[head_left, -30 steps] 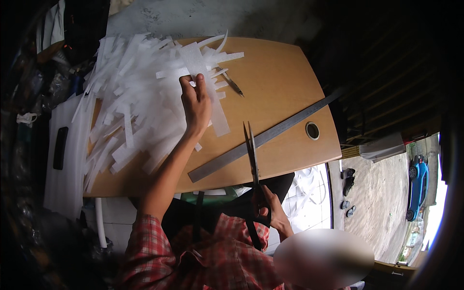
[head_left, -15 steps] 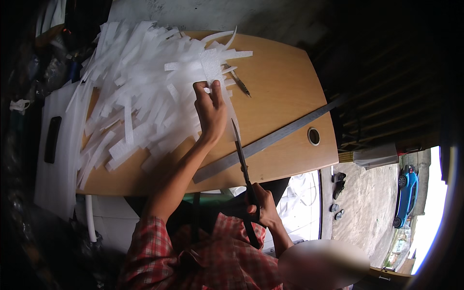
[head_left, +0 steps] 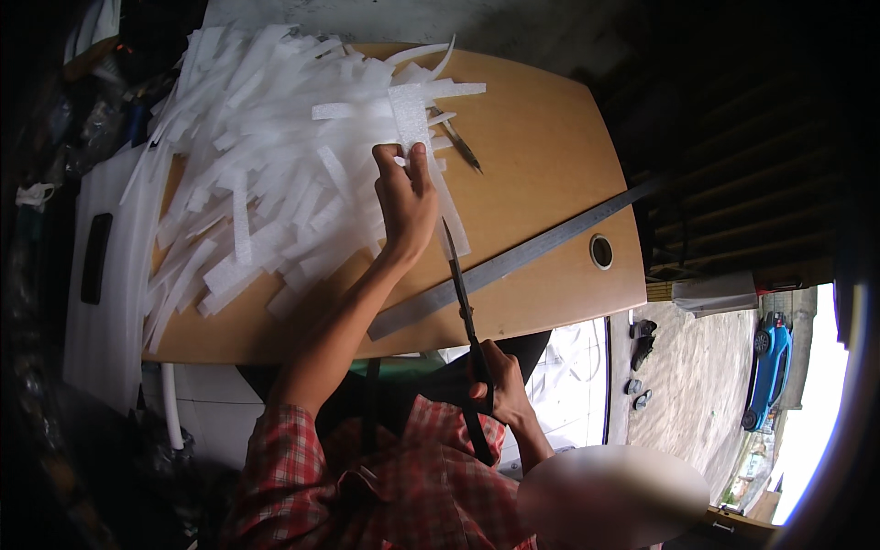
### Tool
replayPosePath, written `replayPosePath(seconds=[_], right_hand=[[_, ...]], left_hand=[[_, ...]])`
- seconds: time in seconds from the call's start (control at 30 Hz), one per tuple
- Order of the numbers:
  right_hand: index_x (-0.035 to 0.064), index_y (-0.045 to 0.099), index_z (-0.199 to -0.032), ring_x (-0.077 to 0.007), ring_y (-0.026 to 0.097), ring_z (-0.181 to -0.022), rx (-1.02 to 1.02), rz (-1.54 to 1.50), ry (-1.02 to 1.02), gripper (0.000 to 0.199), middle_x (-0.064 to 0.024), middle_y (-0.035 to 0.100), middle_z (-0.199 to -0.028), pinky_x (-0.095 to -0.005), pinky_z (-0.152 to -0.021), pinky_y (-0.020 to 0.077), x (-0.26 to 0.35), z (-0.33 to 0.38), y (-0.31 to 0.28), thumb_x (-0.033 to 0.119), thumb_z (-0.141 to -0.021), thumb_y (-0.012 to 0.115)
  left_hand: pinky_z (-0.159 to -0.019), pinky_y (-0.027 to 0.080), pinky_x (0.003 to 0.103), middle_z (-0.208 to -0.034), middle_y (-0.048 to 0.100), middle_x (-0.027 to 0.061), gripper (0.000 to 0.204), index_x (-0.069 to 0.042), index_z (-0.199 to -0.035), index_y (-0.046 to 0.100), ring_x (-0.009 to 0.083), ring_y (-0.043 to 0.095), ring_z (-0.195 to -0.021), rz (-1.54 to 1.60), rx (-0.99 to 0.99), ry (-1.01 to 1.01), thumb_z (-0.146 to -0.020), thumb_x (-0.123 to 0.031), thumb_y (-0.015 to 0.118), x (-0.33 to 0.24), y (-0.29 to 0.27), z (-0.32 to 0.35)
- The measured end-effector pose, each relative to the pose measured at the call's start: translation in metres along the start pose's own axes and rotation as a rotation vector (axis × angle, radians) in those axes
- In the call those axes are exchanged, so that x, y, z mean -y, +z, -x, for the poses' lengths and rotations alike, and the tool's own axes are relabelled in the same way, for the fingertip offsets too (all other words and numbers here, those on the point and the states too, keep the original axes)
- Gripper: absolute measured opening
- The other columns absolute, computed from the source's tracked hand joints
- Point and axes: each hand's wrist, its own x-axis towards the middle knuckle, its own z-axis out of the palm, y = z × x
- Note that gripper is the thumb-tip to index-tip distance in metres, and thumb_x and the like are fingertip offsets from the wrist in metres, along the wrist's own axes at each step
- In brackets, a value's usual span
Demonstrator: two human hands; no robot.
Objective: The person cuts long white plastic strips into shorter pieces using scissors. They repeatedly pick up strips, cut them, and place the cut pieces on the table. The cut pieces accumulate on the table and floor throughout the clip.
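My left hand [head_left: 406, 202] pinches a white foam strip [head_left: 410, 110] between thumb and fingers. The strip stands up above the hand, and its lower part hangs down to the right of my wrist. My right hand [head_left: 504, 378] is wrapped round the dark handles of a pair of scissors [head_left: 463, 298]. Their blades point away from me, looking nearly closed, with the tip beside the strip's lower part. Whether they touch the foam I cannot tell. A large heap of cut white foam strips [head_left: 266, 137] lies beyond and left of my left hand.
The wooden tabletop [head_left: 541, 128] has a round cable hole [head_left: 600, 252]. A long metal ruler [head_left: 522, 255] crosses it diagonally. Beyond the strips rests a slim pointed tool [head_left: 463, 151]. At the left, a dark phone-like slab [head_left: 96, 258] lies on white foam sheets [head_left: 115, 339].
My left hand has shifted slightly right and away from me with the foam strip, whose lower end now shows more clearly. The scissors stay in my right hand, almost where they were.
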Motion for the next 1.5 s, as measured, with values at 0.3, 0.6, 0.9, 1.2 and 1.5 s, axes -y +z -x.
replayPosePath(seconds=[0.3, 0.6, 0.9, 1.2, 1.5], right_hand=[[-0.0004, 0.049, -0.083, -0.0324, 0.062, -0.063, -0.004, 0.037, 0.028, 0.088, -0.015, 0.059, -0.068, -0.0387, -0.06, 0.0476, 0.001, 0.001, -0.002, 0.086, -0.07, 0.059], [-0.0003, 0.054, -0.079, -0.0293, 0.061, -0.055, -0.103, -0.026, -0.028, 0.077, -0.0115, 0.059, -0.061, -0.0356, -0.056, 0.0477, -0.001, 0.002, 0.004, 0.074, -0.07, 0.071], [0.0002, 0.057, -0.074, -0.0161, 0.063, -0.056, -0.113, -0.047, -0.042, 0.074, -0.0078, 0.062, -0.061, -0.0315, -0.054, 0.048, -0.003, 0.003, 0.002, 0.071, -0.068, 0.076], [0.0004, 0.056, -0.075, -0.014, 0.062, -0.057, -0.197, -0.135, -0.032, 0.072, -0.0067, 0.062, -0.06, -0.0299, -0.055, 0.0479, 0.004, 0.002, 0.007, 0.069, -0.067, 0.078], [0.0005, 0.053, -0.074, -0.0109, 0.055, -0.054, -0.206, -0.016, -0.031, 0.075, -0.006, 0.055, -0.056, -0.0288, -0.053, 0.0453, -0.006, -0.005, 0.005, 0.07, -0.065, 0.079]], left_hand=[[-0.052, 0.035, 0.033, -0.06, 0.045, 0.0047, 0.025, -0.001, -0.101, 0.041, 0.0139, 0.041, -0.054, -0.009, -0.009, -0.025, -0.103, -0.022, 0.053, 0.002, 0.001, -0.002], [-0.054, 0.036, 0.034, -0.061, 0.043, 0.005, 0.025, -0.001, -0.096, 0.045, 0.0146, 0.04, -0.055, 0.003, 0.038, -0.043, -0.105, -0.024, 0.049, -0.006, 0.001, 0.002], [-0.048, 0.032, 0.041, -0.052, 0.038, 0.0147, 0.037, 0.001, -0.084, 0.046, 0.0255, 0.035, -0.044, -0.023, 0.104, 0.048, -0.107, -0.028, 0.041, 0.007, 0.004, 0.006], [-0.051, 0.029, 0.035, -0.059, 0.027, 0.0044, 0.048, 0.002, -0.072, 0.043, 0.0122, 0.027, -0.059, -0.022, 0.142, 0.001, -0.107, -0.031, 0.042, 0.008, 0.003, 0.005], [-0.05, 0.028, 0.036, -0.059, 0.024, 0.0062, 0.05, 0.003, -0.07, 0.04, 0.0131, 0.024, -0.058, -0.079, 0.188, 0.046, -0.107, -0.03, 0.043, 0.004, 0.004, 0.008]])
